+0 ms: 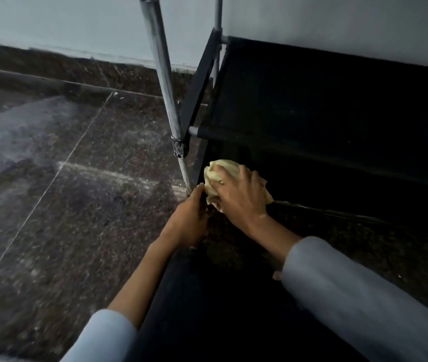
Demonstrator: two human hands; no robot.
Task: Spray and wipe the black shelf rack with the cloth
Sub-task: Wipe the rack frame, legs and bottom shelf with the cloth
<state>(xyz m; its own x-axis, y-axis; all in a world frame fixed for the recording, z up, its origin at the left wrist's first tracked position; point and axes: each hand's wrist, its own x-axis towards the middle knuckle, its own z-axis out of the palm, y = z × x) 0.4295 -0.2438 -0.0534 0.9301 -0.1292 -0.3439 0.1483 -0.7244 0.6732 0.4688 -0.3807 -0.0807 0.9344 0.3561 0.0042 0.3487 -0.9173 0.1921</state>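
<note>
Head view looks down at the lower corner of the black shelf rack (325,105), which stands against a pale wall (51,22) on a dark speckled stone floor (64,205). At the lowest tier, the right hand (241,194) lies over a crumpled yellow cloth (217,176), fingers curled round it and pressing it onto the dark surface near the front corner. Left hand (190,220) grips the foot of the chrome upright pole (160,74), apparently steadying the frame. No spray bottle shows, so whether spraying is finished cannot be told; wiping seems under way at the bottom level, and nothing shows how clean the shelf above is, since its black fabric is too dark to read. Room is tight: the upper shelf overhangs the cloth, the pole and a slanted black brace (197,82) close the left side, and the front rail (338,212) runs just beside the wrist. Open space for sweeping lies to the right along the tier.
</note>
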